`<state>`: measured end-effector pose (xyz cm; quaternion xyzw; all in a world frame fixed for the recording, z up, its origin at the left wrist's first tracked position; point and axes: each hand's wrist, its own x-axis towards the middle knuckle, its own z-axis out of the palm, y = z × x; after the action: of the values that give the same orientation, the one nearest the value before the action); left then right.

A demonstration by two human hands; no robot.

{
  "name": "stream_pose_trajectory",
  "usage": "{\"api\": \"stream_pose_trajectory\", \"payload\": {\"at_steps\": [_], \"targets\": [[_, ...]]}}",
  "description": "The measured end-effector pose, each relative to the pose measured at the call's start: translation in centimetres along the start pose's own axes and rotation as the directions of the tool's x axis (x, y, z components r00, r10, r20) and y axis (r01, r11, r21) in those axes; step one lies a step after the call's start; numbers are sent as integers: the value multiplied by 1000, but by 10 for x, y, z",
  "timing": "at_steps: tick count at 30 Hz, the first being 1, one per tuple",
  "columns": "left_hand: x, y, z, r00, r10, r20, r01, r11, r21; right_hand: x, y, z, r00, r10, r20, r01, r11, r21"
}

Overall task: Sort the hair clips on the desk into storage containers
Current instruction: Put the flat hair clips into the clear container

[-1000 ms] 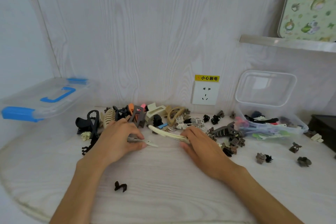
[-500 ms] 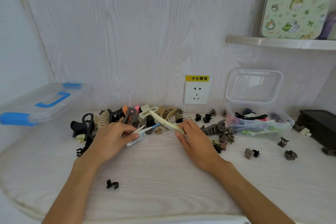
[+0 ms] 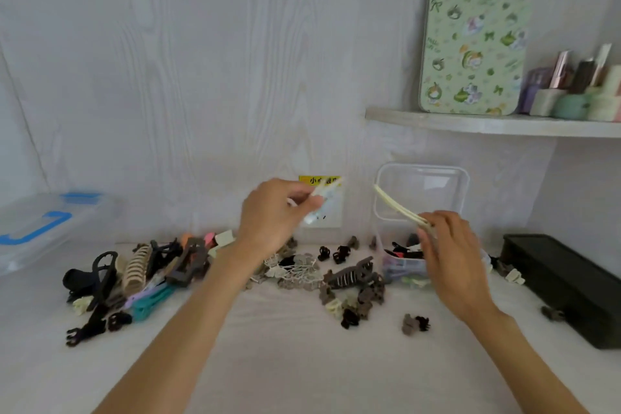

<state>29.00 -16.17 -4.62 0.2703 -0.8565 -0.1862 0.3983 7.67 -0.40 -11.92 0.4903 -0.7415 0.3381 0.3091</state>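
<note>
Both hands are up off the surface [image 3: 302, 363] now, where a second ago they were down pinching clips at the pile. The right hand [image 3: 452, 259] grips one long cream clip [image 3: 398, 208], carried over the clear storage box [image 3: 396, 265], so a drop looks close. The left hand [image 3: 272, 215] pinches slim pale clips [image 3: 322, 200], blurred, count unclear. Two containers show: that clear box and a black tray [image 3: 564, 286]. Dozens of clips remain in the pile [image 3: 188, 265].

A yellow wall sticker [image 3: 319, 180] shows partly hidden Chinese characters beginning "小".
</note>
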Motion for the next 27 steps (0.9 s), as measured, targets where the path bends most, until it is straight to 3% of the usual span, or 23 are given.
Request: {"api": "stream_pose_trajectory", "payload": {"at_steps": [4,10,15,17,19,21,23,27], "targets": [[9,37,63,971,233,53,-238,959,157,-6,53,6,975,108,193,-88,990,-107],[21,67,128,919,368,142,-392,891,227,-5,56,9,951,241,192,-230,970,-78],[17,73,155,912,158,379,-277,918,285,-9,53,9,946,322,47,-325,943,77],[9,70,151,889,101,447,-241,932,271,-7,47,7,912,402,77,-409,889,204],[-2,61,131,864,114,491,-256,938,233,-7,38,6,896,435,87,-443,867,226],[-17,47,97,834,149,531,-277,946,169,-8,31,2,920,393,3,-391,914,106],[-38,25,51,795,118,596,-209,974,86,-7,23,-4,936,337,-99,-336,941,27],[-96,-26,-48,725,-58,686,-44,990,130,-6,-23,-1,980,179,-89,-168,979,112]]}}
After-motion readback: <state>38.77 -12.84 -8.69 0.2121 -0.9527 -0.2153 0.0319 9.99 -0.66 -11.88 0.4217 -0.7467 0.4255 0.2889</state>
